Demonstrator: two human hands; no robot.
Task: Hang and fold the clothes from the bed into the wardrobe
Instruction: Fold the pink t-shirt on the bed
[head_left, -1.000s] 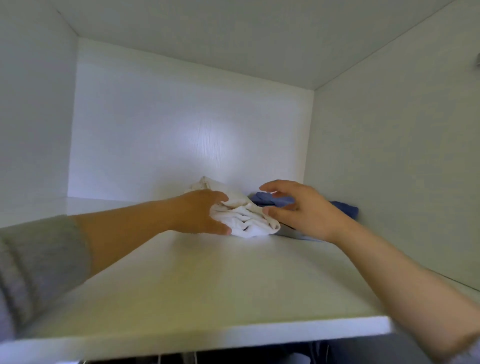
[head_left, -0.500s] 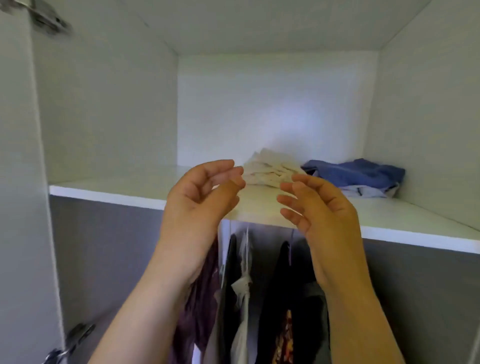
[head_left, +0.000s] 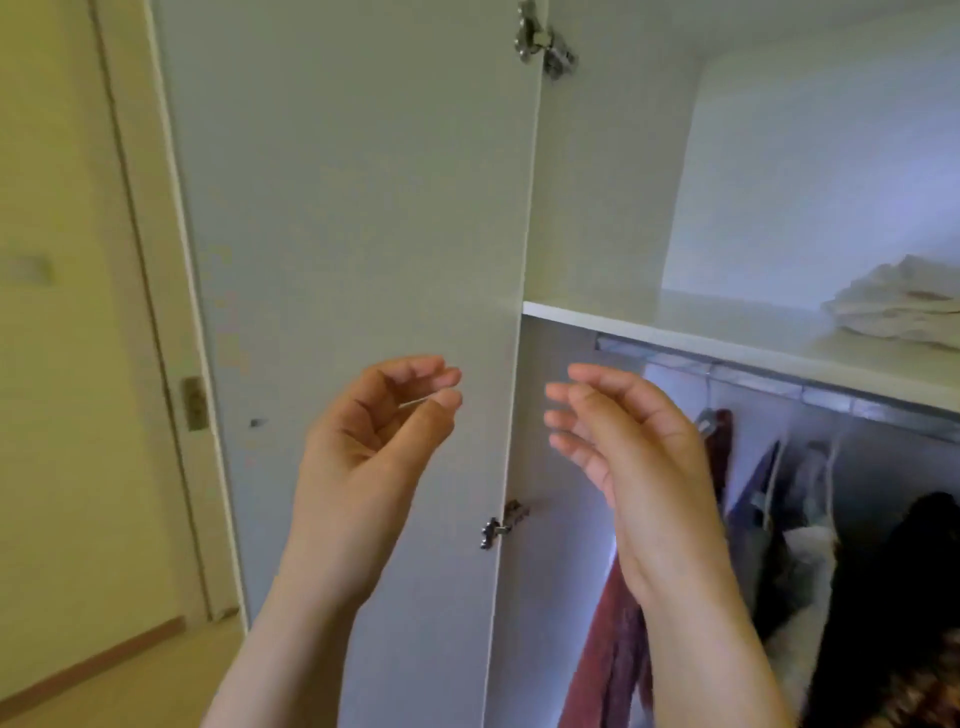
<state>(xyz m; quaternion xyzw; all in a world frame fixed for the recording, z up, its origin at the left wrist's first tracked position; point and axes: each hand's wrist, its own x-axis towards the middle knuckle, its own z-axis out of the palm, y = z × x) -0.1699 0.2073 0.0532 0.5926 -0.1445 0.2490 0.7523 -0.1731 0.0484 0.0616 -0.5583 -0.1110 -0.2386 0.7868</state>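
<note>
The left hand (head_left: 374, 441) and right hand (head_left: 639, 457) hover before the open wardrobe door (head_left: 363, 208) — fingers loosely curled, released, grasping nothing. The folded white garment (head_left: 904, 306) lies on the shelf (head_left: 675, 332) at far right, above the hanging clothes (head_left: 883, 571).

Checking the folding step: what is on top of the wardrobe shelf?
A folded white garment lies on the shelf, toward its right. The picture's edge cuts off the rest of the shelf beyond it, so anything there cannot be seen.
</note>
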